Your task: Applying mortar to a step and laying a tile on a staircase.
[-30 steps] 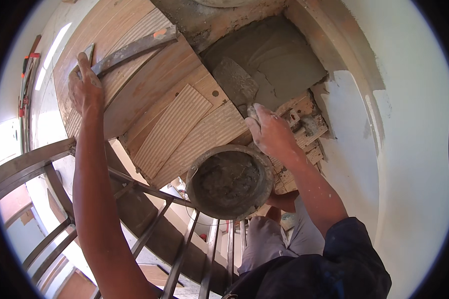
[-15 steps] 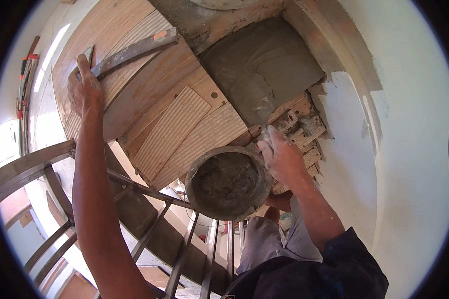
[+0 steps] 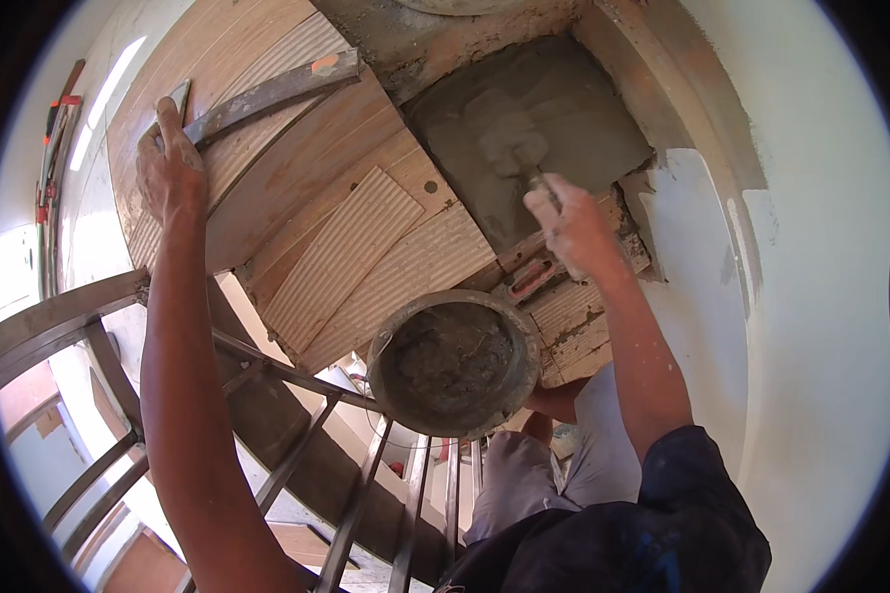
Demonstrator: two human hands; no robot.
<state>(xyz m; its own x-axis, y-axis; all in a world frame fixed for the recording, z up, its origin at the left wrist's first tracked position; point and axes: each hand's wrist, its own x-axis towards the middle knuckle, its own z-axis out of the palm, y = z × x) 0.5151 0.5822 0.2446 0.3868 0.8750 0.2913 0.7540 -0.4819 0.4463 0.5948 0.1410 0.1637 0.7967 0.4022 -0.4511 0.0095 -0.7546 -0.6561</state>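
My right hand [image 3: 574,227] is closed around the handle of a trowel [image 3: 539,178]. Its blade is blurred by motion over wet grey mortar [image 3: 583,109] in the recessed landing. At upper left, my left hand [image 3: 173,168] is on the wood-look tiles, fingers curled at the near end of a long metal bar [image 3: 277,94]; part of the grip is hidden. A small thin plate [image 3: 181,94] shows beside the thumb. A round bucket [image 3: 378,381] with mortar inside stands below my right hand. A hand float with a reddish handle [image 3: 531,279] lies beside its rim.
Ribbed tile pieces [image 3: 346,247] lie on the step left of the mortar. A metal railing [image 3: 356,494] runs along the lower left. A partly plastered wall [image 3: 801,296] rises on the right. Long tools [image 3: 51,188] lean at far left.
My right hand has moved up and away from beside the bucket, bringing the trowel over the mortar and uncovering the float. My left hand and the bar keep their places.
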